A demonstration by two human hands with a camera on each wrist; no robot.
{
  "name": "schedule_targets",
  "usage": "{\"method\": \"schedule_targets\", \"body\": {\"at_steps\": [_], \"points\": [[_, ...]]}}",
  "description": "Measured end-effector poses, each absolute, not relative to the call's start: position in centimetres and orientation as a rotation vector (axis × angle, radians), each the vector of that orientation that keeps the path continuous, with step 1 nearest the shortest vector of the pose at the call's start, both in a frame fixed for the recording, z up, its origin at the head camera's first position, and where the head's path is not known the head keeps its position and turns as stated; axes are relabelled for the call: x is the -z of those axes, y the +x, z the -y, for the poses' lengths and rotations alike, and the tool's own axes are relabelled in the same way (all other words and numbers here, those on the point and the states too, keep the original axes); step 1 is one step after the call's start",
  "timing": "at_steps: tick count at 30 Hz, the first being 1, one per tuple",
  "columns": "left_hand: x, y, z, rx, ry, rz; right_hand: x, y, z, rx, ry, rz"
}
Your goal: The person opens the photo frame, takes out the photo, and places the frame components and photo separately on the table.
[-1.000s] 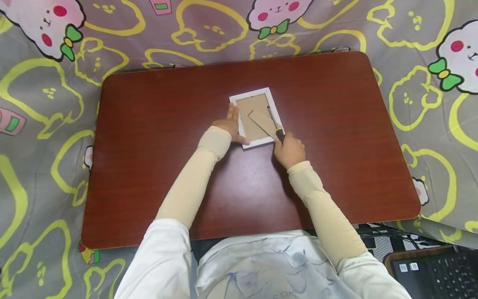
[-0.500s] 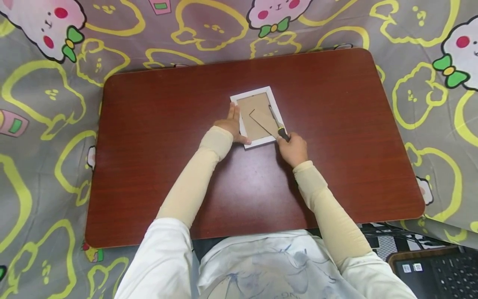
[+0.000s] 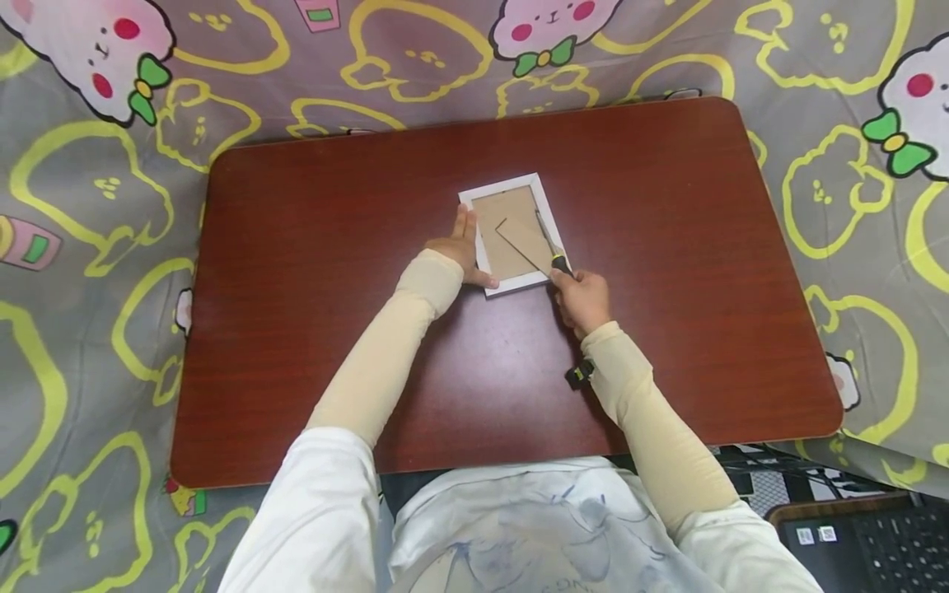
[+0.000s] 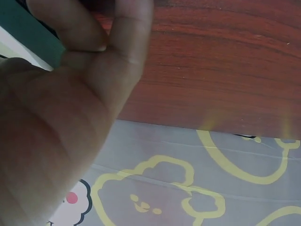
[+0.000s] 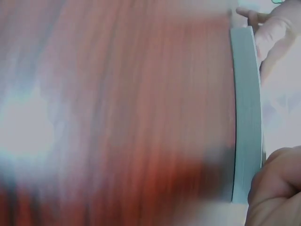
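Note:
A white-bordered picture frame [image 3: 498, 187] lies back side up on the table, its tan backing board [image 3: 511, 210] showing. A thin dark L-shaped line crosses the board. Along the frame's left edge rests my left hand [image 3: 454, 249], two fingers straight up the side and the thumb at the lower left corner. My right hand [image 3: 583, 301] grips the black and yellow handle of a screwdriver [image 3: 559, 263], whose shaft lies along the right inner edge of the border. In the right wrist view, the frame's side [image 5: 248, 113] stands between both hands; the screwdriver is hidden there.
The frame sits in the middle of a dark red-brown wooden table [image 3: 319, 247] with rounded corners. Printed cloth [image 3: 423, 49] hangs behind and beside it. At the lower right, below the table, is a laptop [image 3: 860, 535]. A small black device [image 3: 580, 373] sits at the right wrist.
My right hand has shifted slightly right and turned, and the black device at its wrist now shows. The screwdriver tip stays by the frame's right inner edge. My left hand keeps its place.

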State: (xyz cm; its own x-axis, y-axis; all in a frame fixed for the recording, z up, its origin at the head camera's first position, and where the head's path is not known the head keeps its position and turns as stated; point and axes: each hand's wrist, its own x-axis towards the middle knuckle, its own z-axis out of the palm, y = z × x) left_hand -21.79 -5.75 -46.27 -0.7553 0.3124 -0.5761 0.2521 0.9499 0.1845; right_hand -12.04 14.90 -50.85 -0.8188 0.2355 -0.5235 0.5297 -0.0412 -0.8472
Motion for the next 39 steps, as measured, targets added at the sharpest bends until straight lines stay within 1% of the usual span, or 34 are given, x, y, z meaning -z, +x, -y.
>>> {"method": "schedule_targets", "body": {"at_steps": [13,17,20,23,25,27,29,33,39], "points": [[45.6,-21.9,5.2,-0.065,0.396,-2.480,49.6,-12.3,-15.4,2.303,0.860,-1.417],[45.6,-21.9,4.9,-0.075,0.407,-2.485,49.1,-12.4,-16.5,2.258,0.760,-1.364],[45.6,-21.7,5.0,-0.055,0.406,-2.483,48.1,-12.6,-18.2,2.127,0.582,-1.548],[45.5,-21.3,5.2,-0.061,0.400,-2.492,47.0,-13.0,-20.8,1.855,0.408,-2.110],[45.5,-21.1,5.3,-0.073,0.395,-2.489,46.4,-13.5,-22.8,1.525,0.394,-2.531],[45.4,-20.8,5.5,-0.106,0.395,-2.484,46.2,-13.9,-24.8,1.181,0.448,-2.810],[45.3,-20.6,5.5,-0.124,0.394,-2.485,46.2,-14.5,-26.4,0.960,0.464,-2.912],[45.0,-20.5,5.4,-0.155,0.400,-2.500,47.1,-15.7,-28.5,0.742,0.458,-2.956],[46.0,-21.2,5.7,-0.176,0.380,-2.469,49.3,-17.1,-28.8,0.535,0.459,-2.936]]}}
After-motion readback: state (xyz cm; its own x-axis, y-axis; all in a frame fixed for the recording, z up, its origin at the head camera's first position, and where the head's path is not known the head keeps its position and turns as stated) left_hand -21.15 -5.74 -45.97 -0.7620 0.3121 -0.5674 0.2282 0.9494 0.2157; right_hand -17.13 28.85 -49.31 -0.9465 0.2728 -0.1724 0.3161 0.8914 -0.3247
